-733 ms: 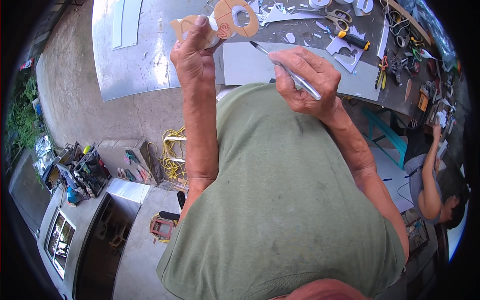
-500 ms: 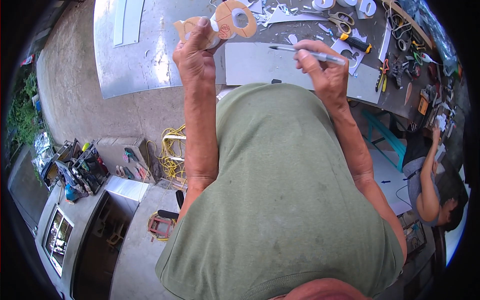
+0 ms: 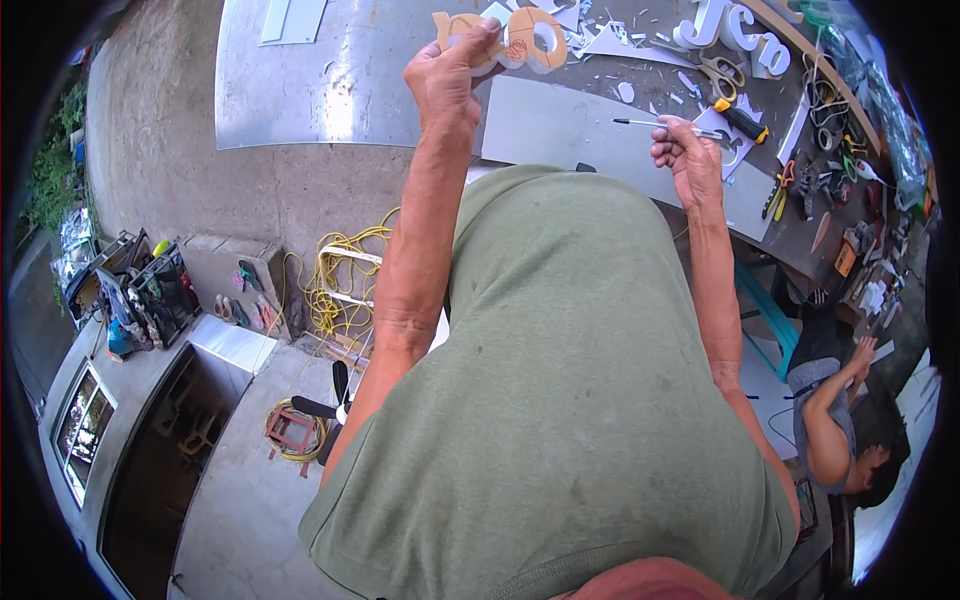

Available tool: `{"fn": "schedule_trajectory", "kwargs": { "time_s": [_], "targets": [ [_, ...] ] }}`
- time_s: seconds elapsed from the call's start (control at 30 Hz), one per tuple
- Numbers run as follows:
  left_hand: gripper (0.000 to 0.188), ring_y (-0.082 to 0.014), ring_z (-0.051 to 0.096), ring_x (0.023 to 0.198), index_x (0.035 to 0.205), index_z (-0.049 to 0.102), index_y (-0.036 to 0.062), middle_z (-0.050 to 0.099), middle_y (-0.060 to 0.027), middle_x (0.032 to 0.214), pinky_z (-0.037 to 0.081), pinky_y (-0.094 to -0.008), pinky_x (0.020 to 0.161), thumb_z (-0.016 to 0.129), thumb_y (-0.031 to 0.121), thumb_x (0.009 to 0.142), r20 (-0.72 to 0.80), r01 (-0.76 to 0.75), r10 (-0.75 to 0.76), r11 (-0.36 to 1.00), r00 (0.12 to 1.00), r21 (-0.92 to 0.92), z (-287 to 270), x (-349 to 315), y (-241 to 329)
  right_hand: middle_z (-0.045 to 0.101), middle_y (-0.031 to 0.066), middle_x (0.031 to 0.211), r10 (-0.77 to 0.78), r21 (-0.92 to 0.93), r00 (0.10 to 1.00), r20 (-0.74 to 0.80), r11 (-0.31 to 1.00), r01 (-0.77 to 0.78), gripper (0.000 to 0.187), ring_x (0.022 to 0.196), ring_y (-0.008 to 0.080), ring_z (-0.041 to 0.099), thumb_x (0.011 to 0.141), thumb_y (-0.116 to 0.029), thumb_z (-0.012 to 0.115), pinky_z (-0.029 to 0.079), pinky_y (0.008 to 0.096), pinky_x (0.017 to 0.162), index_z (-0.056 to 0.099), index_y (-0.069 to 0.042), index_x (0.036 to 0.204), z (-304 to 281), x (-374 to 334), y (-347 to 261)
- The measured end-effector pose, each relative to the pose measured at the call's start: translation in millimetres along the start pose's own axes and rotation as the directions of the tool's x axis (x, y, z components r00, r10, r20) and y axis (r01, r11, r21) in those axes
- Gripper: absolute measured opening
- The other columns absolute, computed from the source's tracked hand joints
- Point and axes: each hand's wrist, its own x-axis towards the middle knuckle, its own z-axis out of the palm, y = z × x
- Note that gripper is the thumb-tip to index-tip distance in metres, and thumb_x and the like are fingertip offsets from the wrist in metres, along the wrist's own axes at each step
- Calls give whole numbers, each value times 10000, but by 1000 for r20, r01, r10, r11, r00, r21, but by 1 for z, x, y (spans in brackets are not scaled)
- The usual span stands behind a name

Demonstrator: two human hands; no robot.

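1. Cutout [image 3: 516, 48], one: tan-faced, pale-edged, ringed at its right end, red scribble near the middle. Location: held up over the far side of the bench, near the top of my view.
2. Left hand [image 3: 447, 85], one: closed on the cutout, thumb flat across the tan face, fingers mostly hidden behind. Judged good practice: pinch the solid part, spare the narrow parts, and turn the marked face to the eye so the lines read clearly.
3. Pen [image 3: 640, 122], one: slim, clear-barrelled, dark tip pointing left, well apart from the cutout.
4. Right hand [image 3: 692, 155], one: thumb and fingers pinched round the pen. Advice, as I see it: grip nearer the tip for any fine mark, steady the wrist, and have the cutout braced before ink meets it.
5. Pale sheet [image 3: 560, 130], one: flat along the near edge of the bench; a firm backing, I judge, should the cutout need support.
6. Scissors [image 3: 722, 75] and yellow-and-black handled tool [image 3: 741, 119], lying beyond the right hand; best minded when that elbow swings.
7. White offcuts [image 3: 625, 92], many: scattered beyond the pale sheet; worth brushing aside before laying anything flat.
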Motion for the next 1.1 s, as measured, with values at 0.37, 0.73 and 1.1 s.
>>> {"fn": "schedule_trajectory", "kwargs": {
  "time_s": [0.37, 0.73, 1.1],
  "targets": [
    [398, -278, 708, 931, 1088, 611, -88, 689, -161, 1023, 606, -502, 851, 820, 105, 811, -9, 93, -93, 996, 996, -6, -17, -6, -1, 698, 136, 951, 194, 159, 981, -9, 969, -190, 301, 770, 196, 681, 958, -187, 634, 548, 296, 656, 644, 51, 1141, -12, 23, 27],
    [384, -286, 705, 971, 1114, 624, -75, 685, -158, 1047, 611, -523, 865, 798, 115, 829, 89, 173, -161, 976, 983, -136, -16, -14, 16, 702, 175, 1097, 201, 263, 979, -34, 947, -186, 382, 843, 185, 696, 965, -189, 639, 580, 271, 720, 566, 45, 1257, -17, 27, 36],
    [430, -239, 722, 929, 1131, 586, -81, 704, -160, 1021, 591, -431, 883, 803, 123, 821, 248, 3, 1, 1000, 969, -15, -6, -29, 35, 691, 219, 1132, 190, -47, 981, 33, 981, -189, 452, 900, 225, 710, 979, -277, 629, 584, 293, 732, 565, 82, 1246, 17, -1, 6]
  ]
}}
